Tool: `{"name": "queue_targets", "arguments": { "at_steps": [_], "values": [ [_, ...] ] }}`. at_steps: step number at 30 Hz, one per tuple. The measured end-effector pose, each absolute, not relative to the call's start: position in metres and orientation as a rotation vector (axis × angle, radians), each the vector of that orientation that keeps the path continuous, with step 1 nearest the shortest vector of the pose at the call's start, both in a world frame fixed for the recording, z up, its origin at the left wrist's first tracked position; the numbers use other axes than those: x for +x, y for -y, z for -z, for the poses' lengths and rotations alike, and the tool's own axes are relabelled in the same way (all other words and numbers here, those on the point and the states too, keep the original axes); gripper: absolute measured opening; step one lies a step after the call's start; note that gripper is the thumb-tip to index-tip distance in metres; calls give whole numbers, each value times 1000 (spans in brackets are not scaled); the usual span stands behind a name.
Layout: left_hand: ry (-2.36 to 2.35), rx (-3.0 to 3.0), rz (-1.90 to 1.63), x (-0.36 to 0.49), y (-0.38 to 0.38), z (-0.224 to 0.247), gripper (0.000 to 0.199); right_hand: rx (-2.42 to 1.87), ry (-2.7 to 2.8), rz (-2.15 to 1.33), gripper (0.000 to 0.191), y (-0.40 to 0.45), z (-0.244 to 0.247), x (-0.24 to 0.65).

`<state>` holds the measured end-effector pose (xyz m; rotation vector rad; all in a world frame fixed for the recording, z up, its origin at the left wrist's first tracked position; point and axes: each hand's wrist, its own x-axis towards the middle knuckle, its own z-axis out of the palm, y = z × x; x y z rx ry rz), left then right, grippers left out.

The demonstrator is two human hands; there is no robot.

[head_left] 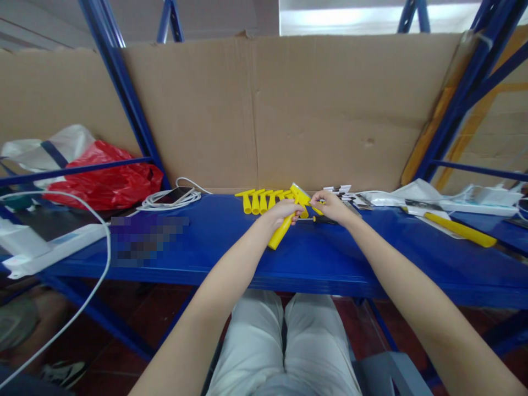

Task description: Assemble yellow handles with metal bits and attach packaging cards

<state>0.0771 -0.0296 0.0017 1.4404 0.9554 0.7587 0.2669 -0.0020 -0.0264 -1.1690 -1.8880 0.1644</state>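
Observation:
My left hand is closed around the handle of a yellow T-shaped scraper, which slants with its handle end toward me. Close beside the scraper's upper part, my right hand is pinched; whatever its fingertips hold is too small to make out. Several similar yellow scrapers stand in a row just beyond my left hand, with another yellow head showing between my hands. Below the right hand lies a screwdriver, its thin metal shaft pointing left and its dark handle partly hidden.
On the blue table, a phone and coiled white cable lie left. Small packets lie behind my right hand. A longer yellow-handled tool and white power strip are right. A cardboard panel stands behind.

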Motion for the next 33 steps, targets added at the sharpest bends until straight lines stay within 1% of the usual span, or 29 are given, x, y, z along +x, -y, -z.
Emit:
{"name": "queue_targets", "arguments": {
  "at_steps": [7, 10, 15, 17, 21, 27, 33],
  "values": [
    [-970, 1438, -744, 79, 34, -4, 26, -1235, 1807, -239, 10, 9, 23, 262],
    [-969, 1422, -727, 80, 36, -5, 25, -1279, 1719, -361, 12, 15, 21, 259],
    [-948, 1397, -736, 82, 38, -4, 23, -1344, 1574, -597, 22, 25, 16, 252],
    [-942, 1367, -739, 83, 38, -3, 21, -1352, 1531, -643, 21, 29, 13, 249],
    [-907, 1308, -737, 82, 36, -2, 21, -1311, 1425, -797, 15, 34, 10, 246],
    [-876, 1287, -738, 83, 38, -3, 21, -1188, 1348, -970, 25, 33, 10, 247],
    [-849, 1267, -720, 82, 41, -6, 21, -1132, 1276, -1043, 25, 32, 10, 246]
  ]
}}
